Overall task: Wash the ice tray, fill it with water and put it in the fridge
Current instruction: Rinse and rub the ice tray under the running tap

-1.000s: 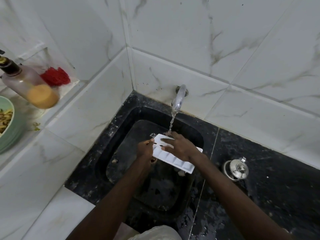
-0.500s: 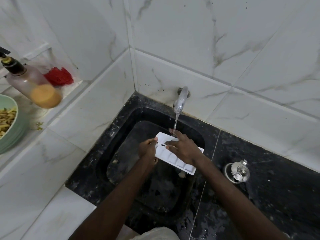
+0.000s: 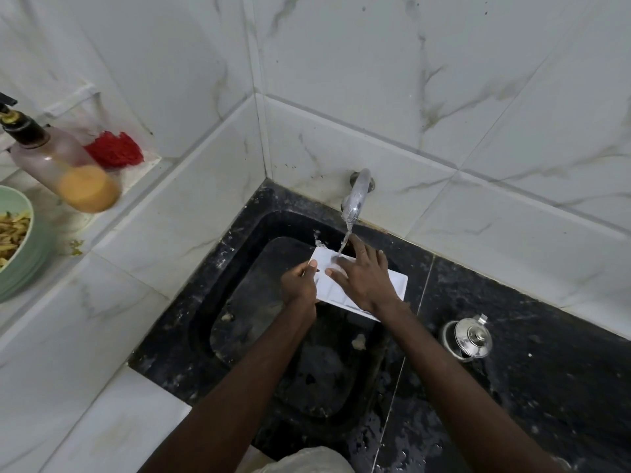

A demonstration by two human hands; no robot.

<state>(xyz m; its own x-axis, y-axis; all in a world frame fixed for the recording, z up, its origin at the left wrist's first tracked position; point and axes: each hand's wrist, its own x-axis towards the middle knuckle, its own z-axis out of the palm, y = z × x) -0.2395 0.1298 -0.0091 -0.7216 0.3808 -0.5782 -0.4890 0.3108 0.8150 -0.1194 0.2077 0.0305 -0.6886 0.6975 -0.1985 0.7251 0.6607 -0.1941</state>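
A white ice tray (image 3: 397, 283) is held over the black sink (image 3: 239, 302), under the stream from the chrome tap (image 3: 356, 196). My left hand (image 3: 300, 283) grips the tray's left edge, thumb on top. My right hand (image 3: 363, 276) lies flat across the tray with fingers spread, covering most of its middle. Water lands on the tray's far end, by my right fingertips, and splashes off.
A steel lidded pot (image 3: 469, 339) stands on the wet black counter right of the sink. On the raised marble ledge at left are a soap pump bottle (image 3: 65, 165), a red scrubber (image 3: 114, 150) and a green bowl (image 3: 24, 240) of food. Tiled walls close the corner.
My right hand has slid along the tray towards the tap, its fingers spreading flatter. My left hand keeps its grip on the tray's left edge.
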